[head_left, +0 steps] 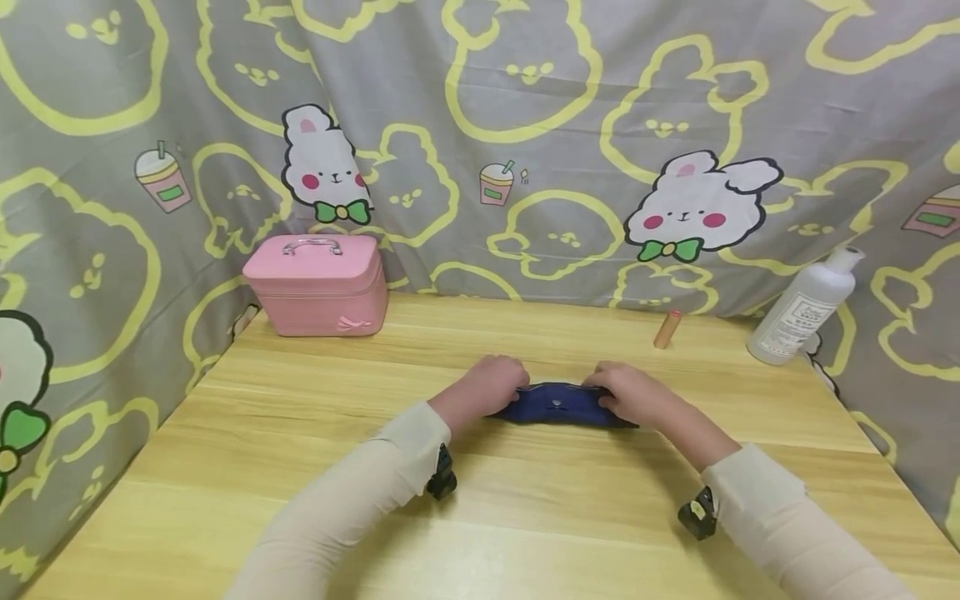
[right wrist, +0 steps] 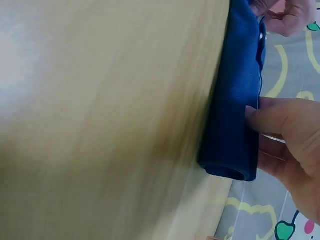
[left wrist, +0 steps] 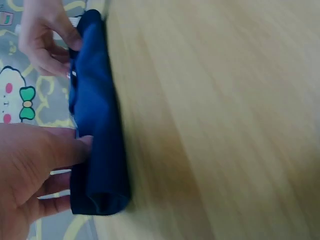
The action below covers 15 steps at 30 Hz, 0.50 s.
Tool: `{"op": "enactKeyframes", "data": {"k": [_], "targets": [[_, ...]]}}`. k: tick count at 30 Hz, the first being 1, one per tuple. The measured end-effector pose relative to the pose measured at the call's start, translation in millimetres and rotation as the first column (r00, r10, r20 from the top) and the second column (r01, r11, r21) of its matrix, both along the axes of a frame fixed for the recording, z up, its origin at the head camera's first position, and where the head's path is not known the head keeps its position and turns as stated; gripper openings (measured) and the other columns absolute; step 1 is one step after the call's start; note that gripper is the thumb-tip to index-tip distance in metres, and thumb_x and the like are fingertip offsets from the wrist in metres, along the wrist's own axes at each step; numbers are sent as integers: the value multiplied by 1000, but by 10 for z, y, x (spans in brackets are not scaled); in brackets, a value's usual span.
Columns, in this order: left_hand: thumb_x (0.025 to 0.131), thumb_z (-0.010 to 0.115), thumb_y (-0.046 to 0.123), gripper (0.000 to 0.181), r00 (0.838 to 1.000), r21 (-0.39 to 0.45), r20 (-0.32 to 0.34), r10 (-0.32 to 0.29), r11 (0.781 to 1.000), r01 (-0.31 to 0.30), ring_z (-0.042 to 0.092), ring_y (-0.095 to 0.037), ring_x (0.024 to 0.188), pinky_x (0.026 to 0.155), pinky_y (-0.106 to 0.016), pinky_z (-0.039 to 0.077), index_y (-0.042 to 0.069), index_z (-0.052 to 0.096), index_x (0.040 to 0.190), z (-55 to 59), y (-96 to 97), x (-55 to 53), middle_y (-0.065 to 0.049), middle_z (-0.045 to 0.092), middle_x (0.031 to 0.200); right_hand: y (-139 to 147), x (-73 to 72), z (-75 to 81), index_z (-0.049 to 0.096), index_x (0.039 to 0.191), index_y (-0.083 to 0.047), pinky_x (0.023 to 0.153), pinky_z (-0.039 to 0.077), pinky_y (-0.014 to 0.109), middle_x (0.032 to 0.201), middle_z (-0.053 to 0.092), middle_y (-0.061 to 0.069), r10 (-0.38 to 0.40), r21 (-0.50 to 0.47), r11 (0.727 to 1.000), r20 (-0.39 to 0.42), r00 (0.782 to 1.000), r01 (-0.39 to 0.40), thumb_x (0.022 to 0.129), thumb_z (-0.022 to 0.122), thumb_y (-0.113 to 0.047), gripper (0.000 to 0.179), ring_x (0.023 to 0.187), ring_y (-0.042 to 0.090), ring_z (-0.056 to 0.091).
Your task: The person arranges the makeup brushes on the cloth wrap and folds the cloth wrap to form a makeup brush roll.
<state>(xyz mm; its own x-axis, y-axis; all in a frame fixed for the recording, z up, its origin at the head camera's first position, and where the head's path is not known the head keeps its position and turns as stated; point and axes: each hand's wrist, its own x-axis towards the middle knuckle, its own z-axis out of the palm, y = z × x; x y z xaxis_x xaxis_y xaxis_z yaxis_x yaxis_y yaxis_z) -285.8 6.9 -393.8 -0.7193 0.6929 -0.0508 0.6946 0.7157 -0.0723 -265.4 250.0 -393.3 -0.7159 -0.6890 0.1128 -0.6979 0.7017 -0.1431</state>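
Note:
A dark blue folded cloth (head_left: 557, 403) with a round metal button near its middle lies lengthwise across the wooden table. Its open end shows as a rolled, layered edge in both wrist views. My left hand (head_left: 497, 383) pinches the left part of its far edge, thumb on the near face in the left wrist view and the other fingers behind the cloth. Toward the other end, my right hand (head_left: 632, 393) pinches the same edge in a like way, its thumb (right wrist: 257, 118) pressed against the blue fabric.
On the wooden table (head_left: 480, 533), a pink case (head_left: 318, 287) with a metal handle stands back left. A small orange-brown tube (head_left: 666, 331) with a red end stands back right, beside a white bottle (head_left: 802, 312). A patterned grey curtain (head_left: 420, 75) hangs behind.

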Motion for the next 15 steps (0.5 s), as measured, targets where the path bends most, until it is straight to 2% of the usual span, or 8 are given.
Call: {"op": "enactKeyframes", "data": {"k": [2, 3, 6, 9, 10, 12, 14, 15], "targets": [[87, 66, 18, 4, 1000, 23, -29, -11, 1000, 12, 56, -10, 75, 69, -26, 47, 15, 68, 85, -28, -36, -3, 6, 61, 82, -14, 9, -28, 68, 97, -1, 69, 49, 35, 83, 56, 4, 11, 6, 1000, -64, 998, -10, 74, 69, 9, 24, 79, 21, 59], [87, 65, 17, 8, 999, 37, -44, -21, 999, 23, 54, -10, 70, 66, -25, 46, 15, 67, 80, -43, -55, -2, 5, 58, 77, -22, 18, -44, 68, 95, -1, 67, 49, 34, 80, 54, 3, 15, 13, 1000, -98, 995, -14, 74, 70, 8, 23, 76, 20, 58], [88, 63, 16, 14, 996, 73, -76, -50, 996, 55, 49, -9, 63, 61, -24, 45, 14, 64, 74, -83, -113, 13, 6, 52, 70, -45, 57, -101, 67, 88, -2, 63, 47, 32, 73, 48, 0, 26, 26, 999, -196, 980, -21, 72, 70, 8, 20, 68, 17, 52], [88, 62, 13, 16, 994, 104, -95, -57, 992, 67, 49, -9, 62, 59, -24, 45, 15, 64, 73, -107, -157, 24, 6, 51, 69, -62, 92, -138, 67, 86, -2, 62, 46, 32, 72, 46, 0, -3, 8, 1000, -229, 973, 5, 72, 70, 8, 18, 67, 17, 51], [89, 62, 14, 15, 994, 110, -94, -52, 992, 63, 49, -9, 63, 59, -24, 46, 15, 64, 74, -111, -166, 24, 5, 52, 70, -60, 94, -140, 67, 87, -2, 63, 47, 33, 73, 48, 0, -23, -2, 1000, -217, 976, 23, 72, 70, 8, 18, 68, 18, 51], [89, 62, 15, 11, 996, 120, -81, -38, 992, 48, 52, -9, 67, 61, -24, 46, 15, 65, 79, -107, -168, 18, 5, 53, 74, -29, 73, -104, 67, 92, 0, 66, 48, 35, 77, 53, 3, -64, -12, 998, -128, 990, 63, 75, 70, 4, 18, 72, 20, 55], [89, 62, 17, 6, 998, 129, -55, -19, 991, 26, 56, -11, 73, 65, -25, 47, 15, 67, 88, -96, -159, 15, 3, 57, 81, 21, 26, -54, 67, 99, 1, 72, 48, 39, 87, 60, 7, -116, -19, 993, 26, 993, 117, 80, 69, -2, 19, 82, 25, 59], [89, 62, 18, 8, 999, 129, -38, -6, 992, 11, 58, -13, 77, 67, -26, 48, 15, 68, 94, -89, -150, 13, 2, 59, 85, 51, -4, -30, 66, 102, 2, 75, 48, 41, 91, 63, 10, -138, -18, 990, 105, 985, 140, 83, 67, -4, 20, 86, 28, 60]]}}
